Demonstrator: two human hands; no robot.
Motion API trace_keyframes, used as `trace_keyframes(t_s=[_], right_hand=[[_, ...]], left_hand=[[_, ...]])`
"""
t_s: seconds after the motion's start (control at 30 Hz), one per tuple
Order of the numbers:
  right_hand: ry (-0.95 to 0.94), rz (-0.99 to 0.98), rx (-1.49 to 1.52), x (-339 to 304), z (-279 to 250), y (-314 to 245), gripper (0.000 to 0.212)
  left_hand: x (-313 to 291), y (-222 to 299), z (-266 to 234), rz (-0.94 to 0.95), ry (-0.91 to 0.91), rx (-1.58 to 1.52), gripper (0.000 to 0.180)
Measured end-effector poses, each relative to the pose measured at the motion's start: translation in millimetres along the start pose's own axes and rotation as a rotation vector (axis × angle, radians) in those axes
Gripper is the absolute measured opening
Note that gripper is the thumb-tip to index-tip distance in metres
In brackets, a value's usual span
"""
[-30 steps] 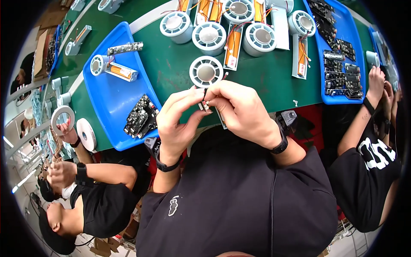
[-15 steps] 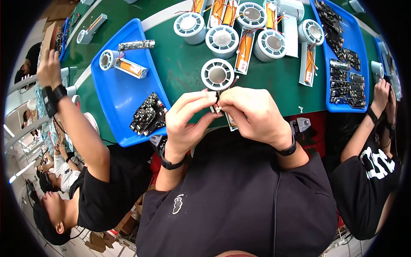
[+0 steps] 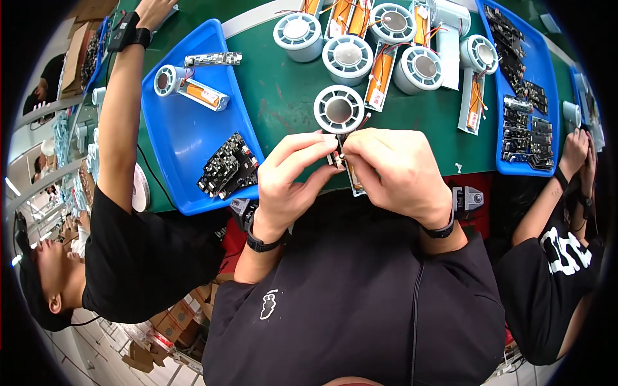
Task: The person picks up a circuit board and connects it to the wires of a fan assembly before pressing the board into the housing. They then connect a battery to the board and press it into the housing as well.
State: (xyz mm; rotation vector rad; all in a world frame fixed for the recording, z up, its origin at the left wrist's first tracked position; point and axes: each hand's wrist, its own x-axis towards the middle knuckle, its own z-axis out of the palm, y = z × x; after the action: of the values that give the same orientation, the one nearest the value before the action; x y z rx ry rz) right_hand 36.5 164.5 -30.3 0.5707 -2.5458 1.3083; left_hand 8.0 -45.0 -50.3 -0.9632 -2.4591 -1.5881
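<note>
A pale blue unit with a round grille head [image 3: 338, 110] lies before me on the green table, its handle pointing toward me and partly hidden by my fingers. My left hand [image 3: 290, 180] is closed, pinching a small dark circuit board [image 3: 333, 159] beside the handle. Close against it, my right hand [image 3: 399, 170] is also closed at the handle, thumb and fingers together; what lies between its fingertips is hidden. A short wire with a small white connector [image 3: 368, 116] sticks out beside the grille head.
Several similar units with orange batteries [image 3: 381, 74] crowd the far table. At left, a blue tray [image 3: 187, 145] holds circuit boards and one unit; another blue tray [image 3: 524, 168] with dark boards stands right. Co-workers' arms [image 3: 122, 116] are on both sides.
The view has shifted slightly, moving the table things a little right. My hands stay at the handle, with more of the small board showing. The left co-worker's arm has reached farther forward.
</note>
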Motion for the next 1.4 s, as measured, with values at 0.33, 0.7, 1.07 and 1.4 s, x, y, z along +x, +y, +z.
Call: trace_keyframes(t_s=[0.33, 0.7, 1.07, 1.4], right_hand=[[0.028, -0.043, 0.074, -5.7, 7.6, 11.4, 0.017], [0.274, -0.08, 0.135, -15.8, 32.9, 22.3, 0.016], [0.353, 0.26, 0.436, -33.6, 44.2, -8.4, 0.016], [0.378, 0.218, 0.325, -29.1, 40.9, -2.4, 0.022]], left_hand=[[-3.7, -4.2, 4.6, 0.034, -0.001, -0.021, 0.047], [-2.7, -9.9, 6.5, 0.045, 0.031, -0.057, 0.05], [-5.4, 3.7, 14.9, 0.081, 0.104, 0.072, 0.042], [-1.6, 4.2, 16.8, 0.125, 0.128, 0.14, 0.041]])
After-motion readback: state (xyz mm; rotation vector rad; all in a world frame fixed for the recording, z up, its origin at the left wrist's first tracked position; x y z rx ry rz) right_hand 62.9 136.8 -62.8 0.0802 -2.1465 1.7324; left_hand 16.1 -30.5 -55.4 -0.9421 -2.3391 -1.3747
